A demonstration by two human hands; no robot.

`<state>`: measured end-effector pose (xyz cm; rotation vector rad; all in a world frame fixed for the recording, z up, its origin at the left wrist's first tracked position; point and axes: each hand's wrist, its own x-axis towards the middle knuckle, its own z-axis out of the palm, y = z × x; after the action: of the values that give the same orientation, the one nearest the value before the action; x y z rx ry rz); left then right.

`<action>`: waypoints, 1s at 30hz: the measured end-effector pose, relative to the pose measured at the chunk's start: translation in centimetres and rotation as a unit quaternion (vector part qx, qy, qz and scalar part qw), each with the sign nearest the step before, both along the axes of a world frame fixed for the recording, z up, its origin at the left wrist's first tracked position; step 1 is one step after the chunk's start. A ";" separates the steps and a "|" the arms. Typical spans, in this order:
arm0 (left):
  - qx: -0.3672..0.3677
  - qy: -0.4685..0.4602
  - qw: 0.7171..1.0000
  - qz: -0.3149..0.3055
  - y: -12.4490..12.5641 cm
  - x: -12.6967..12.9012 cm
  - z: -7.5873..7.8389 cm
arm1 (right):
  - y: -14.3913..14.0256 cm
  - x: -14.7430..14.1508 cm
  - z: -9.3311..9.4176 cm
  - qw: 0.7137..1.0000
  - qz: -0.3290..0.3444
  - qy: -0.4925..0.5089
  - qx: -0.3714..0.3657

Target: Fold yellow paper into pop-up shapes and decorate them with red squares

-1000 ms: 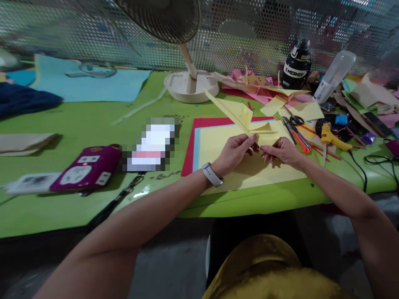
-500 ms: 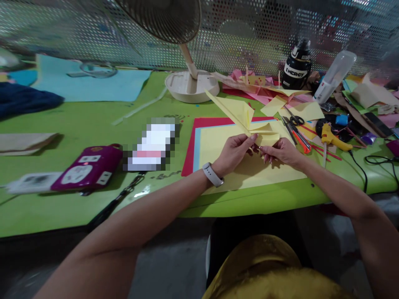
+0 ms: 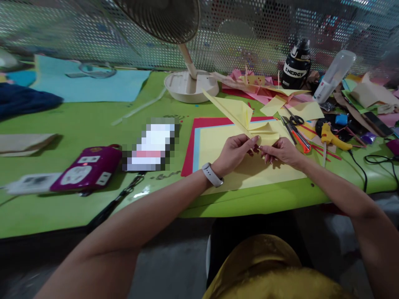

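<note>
Barely shifted in the last second — left hand point(image 3: 234, 153) and right hand point(image 3: 282, 152) still pinched together on the folded yellow paper point(image 3: 246, 118), its wing tilted slightly up over the yellow sheet point(image 3: 249, 166) on the green surface point(image 3: 93, 124) — fold still being worked.

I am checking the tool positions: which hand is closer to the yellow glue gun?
Right. The right hand is just left of the yellow glue gun; the left hand is farther left.

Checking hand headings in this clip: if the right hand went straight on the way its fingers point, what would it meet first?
The right hand points leftward at the left hand, both pinching the yellow folded paper. It would probably meet the left hand's fingertips first; depth is unclear.
</note>
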<state>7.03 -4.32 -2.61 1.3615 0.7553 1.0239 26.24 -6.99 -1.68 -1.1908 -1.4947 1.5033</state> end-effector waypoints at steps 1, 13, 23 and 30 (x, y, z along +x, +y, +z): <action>-0.002 -0.003 1.000 -0.001 0.0 0.0 0.0 | 0.0 0.0 0.0 1.000 -0.003 0.002 0.001; -0.010 -0.012 1.000 -0.017 0.0 0.0 0.0 | -0.1 -0.1 0.4 1.000 -0.013 0.011 0.003; -0.014 -0.026 0.999 -0.031 -0.1 0.0 0.1 | 0.0 0.0 0.1 1.000 -0.016 0.011 -0.001; -0.005 -0.024 0.999 -0.042 0.1 -0.1 -0.2 | -0.1 -0.1 0.4 1.000 -0.024 0.015 -0.001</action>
<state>6.97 -4.27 -2.79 1.3449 0.6622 0.9819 26.16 -7.13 -1.30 -1.1931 -1.4354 1.4856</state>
